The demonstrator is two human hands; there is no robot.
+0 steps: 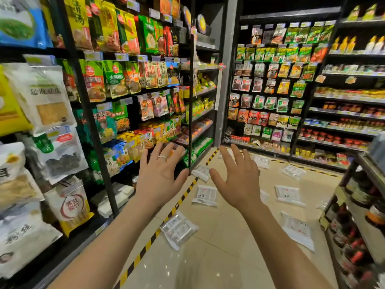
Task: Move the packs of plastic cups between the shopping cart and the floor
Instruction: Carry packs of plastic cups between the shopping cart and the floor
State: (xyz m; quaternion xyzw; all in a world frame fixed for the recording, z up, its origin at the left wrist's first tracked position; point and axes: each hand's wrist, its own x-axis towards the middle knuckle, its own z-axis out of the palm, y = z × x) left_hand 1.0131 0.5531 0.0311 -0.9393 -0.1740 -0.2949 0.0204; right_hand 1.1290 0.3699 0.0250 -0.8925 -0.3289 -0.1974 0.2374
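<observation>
Both forearms reach forward from the bottom edge of the view. The left hand (160, 176) and right hand (239, 180) are raised side by side, apart, backs toward the camera, fingers straight and spread. Both are released and grasp nothing. A ring (163, 157) sits on a left finger. Lifted over the aisle instead of lowered toward it, the hands look to be between grabs and free for whichever pack comes next; that is my reading, not something shown.

The packs lie flat on the floor (218, 257), scattered and clear of one another, which suits picking them up singly. The nearest pack (178, 230) lies just beside the striped tape (145, 247) along the floor's left edge, at the foot of the left shelves (93, 122). A right pack (298, 230) lies toward the floor's right edge, near the base of the rack (364, 215). Beyond these, a middle pack (205, 195) lies between the hands in the picture, and a fourth pack (288, 195) lies right of it. A corner pack (201, 172) lies by the tape at the end of the left shelves. The far packs (292, 171) lie near the back shelves (270, 90), blurred.

The cart is out of view, so the direction of the move cannot be told. With every visible pack on the floor, gathering them seems likelier.
</observation>
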